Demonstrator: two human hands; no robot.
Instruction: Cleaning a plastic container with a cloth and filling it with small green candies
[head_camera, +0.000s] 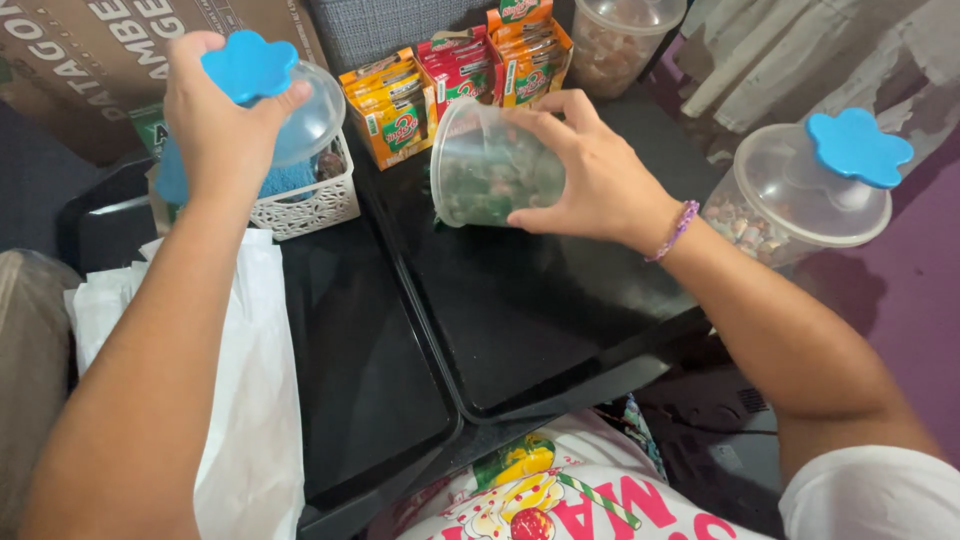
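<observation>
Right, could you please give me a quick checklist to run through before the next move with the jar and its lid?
1. Lid off the jar: ok. The left hand holds the clear lid with blue flower knob up and away from it.
2. Grip on the tilted clear jar: ok. The right hand wraps its side, fingers over the rim.
3. Jar base supported: ok, its lower edge rests on the black tray.
4. Contents staying inside: cannot tell; the mouth is tipped and the view is blurred.
5. Space around the jar: not ok. The orange and red snack packs stand right behind it.
</observation>
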